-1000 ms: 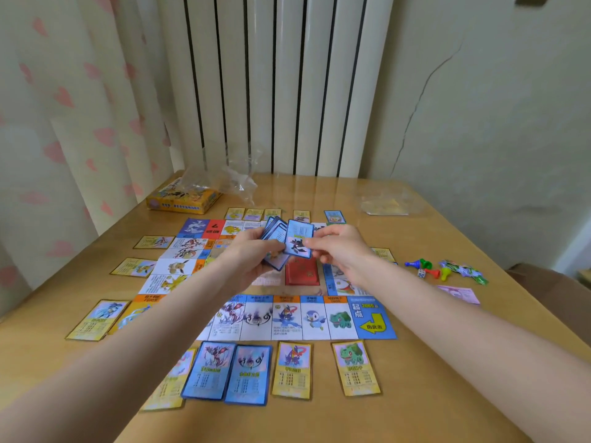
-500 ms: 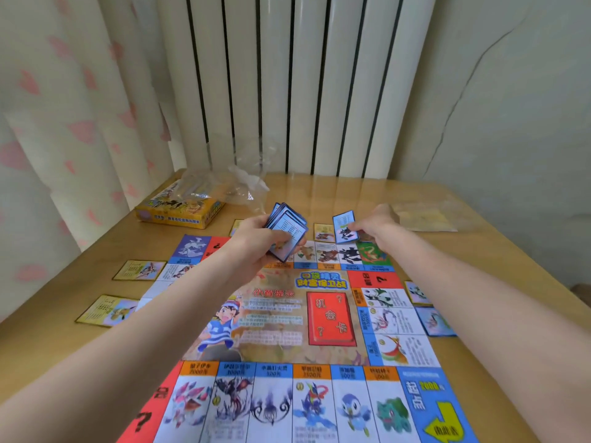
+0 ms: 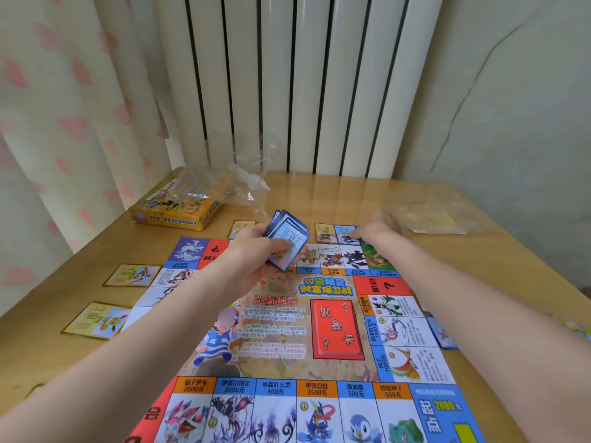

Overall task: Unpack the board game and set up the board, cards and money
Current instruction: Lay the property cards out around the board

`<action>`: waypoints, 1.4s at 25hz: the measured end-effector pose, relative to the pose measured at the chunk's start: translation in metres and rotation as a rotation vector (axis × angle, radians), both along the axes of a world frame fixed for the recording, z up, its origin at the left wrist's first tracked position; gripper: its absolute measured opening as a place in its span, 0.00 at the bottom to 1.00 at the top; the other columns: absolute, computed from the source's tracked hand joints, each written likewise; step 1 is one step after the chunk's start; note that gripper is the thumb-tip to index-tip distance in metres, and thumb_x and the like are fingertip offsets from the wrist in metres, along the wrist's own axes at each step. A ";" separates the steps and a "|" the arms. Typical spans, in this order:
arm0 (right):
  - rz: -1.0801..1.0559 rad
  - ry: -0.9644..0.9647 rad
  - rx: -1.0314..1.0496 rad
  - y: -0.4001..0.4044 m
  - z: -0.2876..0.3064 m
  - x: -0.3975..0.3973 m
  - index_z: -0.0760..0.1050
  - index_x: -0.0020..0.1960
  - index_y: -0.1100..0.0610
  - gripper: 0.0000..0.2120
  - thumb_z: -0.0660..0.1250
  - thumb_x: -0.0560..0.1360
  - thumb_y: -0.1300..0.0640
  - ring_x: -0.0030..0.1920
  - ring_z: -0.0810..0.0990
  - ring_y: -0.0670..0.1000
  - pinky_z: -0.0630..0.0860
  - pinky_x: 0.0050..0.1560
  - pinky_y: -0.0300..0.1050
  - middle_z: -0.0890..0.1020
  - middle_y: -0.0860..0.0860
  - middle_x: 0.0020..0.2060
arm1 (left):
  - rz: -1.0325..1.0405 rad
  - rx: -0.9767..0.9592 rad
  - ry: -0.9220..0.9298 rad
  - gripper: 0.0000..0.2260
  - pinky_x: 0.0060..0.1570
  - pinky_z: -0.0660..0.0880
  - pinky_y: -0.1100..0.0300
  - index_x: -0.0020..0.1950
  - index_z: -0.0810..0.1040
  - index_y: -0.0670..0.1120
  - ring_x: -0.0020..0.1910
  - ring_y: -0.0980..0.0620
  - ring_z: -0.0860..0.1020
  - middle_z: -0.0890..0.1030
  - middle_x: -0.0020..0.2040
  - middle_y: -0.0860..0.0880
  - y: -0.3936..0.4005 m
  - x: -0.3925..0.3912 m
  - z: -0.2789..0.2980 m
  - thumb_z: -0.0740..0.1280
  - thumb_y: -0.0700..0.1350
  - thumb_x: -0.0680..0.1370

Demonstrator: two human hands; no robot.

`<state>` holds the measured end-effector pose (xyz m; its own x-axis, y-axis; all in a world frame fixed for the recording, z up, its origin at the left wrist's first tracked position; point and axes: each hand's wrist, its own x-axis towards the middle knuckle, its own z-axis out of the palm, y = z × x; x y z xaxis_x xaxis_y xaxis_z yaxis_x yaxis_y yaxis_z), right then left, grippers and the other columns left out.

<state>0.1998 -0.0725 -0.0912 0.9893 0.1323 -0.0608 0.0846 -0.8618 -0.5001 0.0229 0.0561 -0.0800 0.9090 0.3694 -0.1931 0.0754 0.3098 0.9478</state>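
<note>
Left hand (image 3: 256,247) grips fanned card stack (image 3: 287,241) above game board (image 3: 287,330) far edge. Right hand (image 3: 372,230), fingers extended, presses blue card (image 3: 345,233) onto table (image 3: 479,251) just beyond board's far edge.

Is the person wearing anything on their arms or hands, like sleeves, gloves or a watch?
Nothing shows. Both forearms are bare right to the picture's edge, with no sleeve in view. The left hand and right hand carry no gloves, watch, bracelet or visible rings.
</note>
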 end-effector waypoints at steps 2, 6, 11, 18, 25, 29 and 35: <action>0.015 -0.053 -0.020 0.000 0.000 -0.002 0.71 0.40 0.59 0.12 0.73 0.71 0.54 0.41 0.75 0.55 0.67 0.31 0.40 0.79 0.56 0.44 | -0.005 -0.009 0.004 0.09 0.42 0.81 0.59 0.54 0.74 0.40 0.45 0.46 0.82 0.81 0.48 0.40 -0.002 -0.002 0.000 0.60 0.29 0.77; 0.296 0.043 0.416 0.002 0.026 -0.034 0.77 0.47 0.63 0.15 0.65 0.76 0.49 0.42 0.76 0.51 0.71 0.45 0.42 0.81 0.57 0.46 | 0.044 -0.055 -0.011 0.09 0.41 0.81 0.60 0.54 0.74 0.39 0.45 0.46 0.81 0.81 0.48 0.40 -0.004 -0.006 0.003 0.62 0.30 0.76; 0.736 0.410 0.530 -0.001 0.048 -0.091 0.76 0.47 0.61 0.06 0.70 0.72 0.62 0.28 0.77 0.44 0.72 0.28 0.34 0.81 0.50 0.30 | 0.054 -0.051 -0.064 0.07 0.34 0.79 0.63 0.54 0.75 0.40 0.36 0.52 0.81 0.81 0.42 0.44 -0.014 -0.022 0.012 0.61 0.33 0.78; 0.550 -0.392 0.590 -0.013 0.068 -0.109 0.78 0.44 0.58 0.02 0.70 0.72 0.61 0.31 0.72 0.38 0.67 0.32 0.27 0.76 0.45 0.33 | 0.091 -0.282 -0.048 0.09 0.34 0.80 0.59 0.59 0.68 0.33 0.39 0.45 0.82 0.79 0.48 0.36 -0.011 -0.061 0.022 0.54 0.36 0.81; 0.826 -0.384 0.425 -0.032 0.059 -0.153 0.79 0.38 0.54 0.04 0.71 0.71 0.61 0.32 0.72 0.39 0.68 0.36 0.30 0.78 0.47 0.35 | 0.034 -0.263 -0.019 0.13 0.38 0.82 0.56 0.63 0.68 0.32 0.38 0.45 0.83 0.80 0.48 0.36 -0.023 -0.085 0.035 0.56 0.36 0.81; 0.559 0.137 0.805 -0.046 0.080 -0.153 0.75 0.39 0.58 0.06 0.67 0.74 0.66 0.26 0.73 0.43 0.69 0.25 0.32 0.79 0.54 0.33 | 0.019 -0.234 -0.002 0.11 0.31 0.81 0.58 0.63 0.66 0.35 0.34 0.45 0.84 0.79 0.49 0.36 -0.033 -0.099 0.036 0.57 0.35 0.80; 0.558 0.171 0.746 -0.062 0.082 -0.159 0.76 0.41 0.59 0.04 0.67 0.74 0.66 0.28 0.74 0.44 0.69 0.25 0.33 0.80 0.55 0.36 | -0.102 -0.117 -0.035 0.05 0.40 0.81 0.58 0.53 0.74 0.38 0.37 0.48 0.84 0.82 0.47 0.39 -0.050 -0.105 0.049 0.60 0.34 0.79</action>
<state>0.0404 -0.1349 -0.0093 0.7568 0.6471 0.0926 0.2629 -0.1716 -0.9494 -0.0825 0.0061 -0.0307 0.9474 0.2518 -0.1974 0.0799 0.4111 0.9081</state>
